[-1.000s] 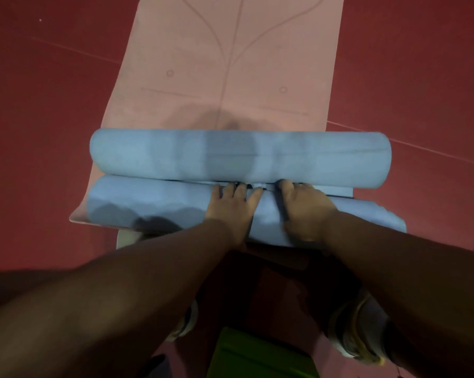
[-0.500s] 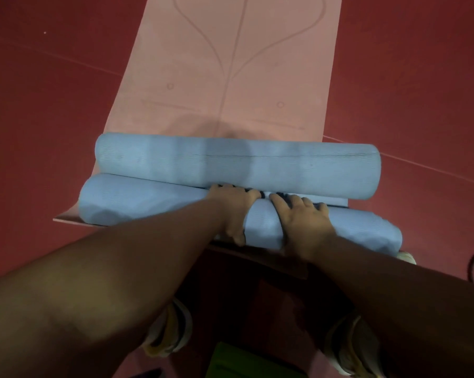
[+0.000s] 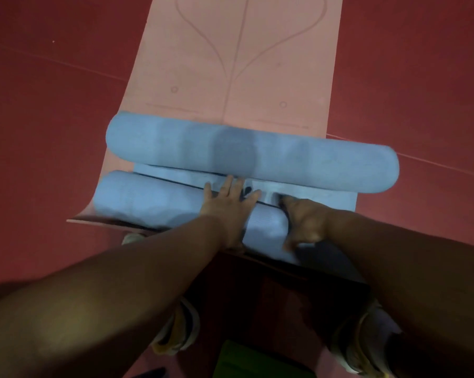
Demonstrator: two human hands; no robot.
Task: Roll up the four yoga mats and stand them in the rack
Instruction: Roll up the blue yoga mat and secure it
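Two light blue rolled mats lie crosswise on the near end of a flat pink yoga mat (image 3: 244, 64). The far blue roll (image 3: 175, 148) is long and rests free. Both my hands are on the near blue roll (image 3: 143, 197). My left hand (image 3: 227, 205) lies flat on its top with fingers spread, the fingertips reaching a flat blue strip (image 3: 326, 199) between the two rolls. My right hand (image 3: 304, 219) curls over the roll, thumb on the near side. Whether the rolls are one mat or two, I cannot tell. No rack is in view.
A dark red floor (image 3: 53, 105) with thin pale lines surrounds the mats. My two shoes (image 3: 175, 334) (image 3: 361, 342) stand just behind the near roll. A green object (image 3: 244, 361) lies between them at the bottom edge.
A gap has opened between the two rolls, showing a flat blue strip. My left hand has spread flat, and my right hand now wraps the near roll.
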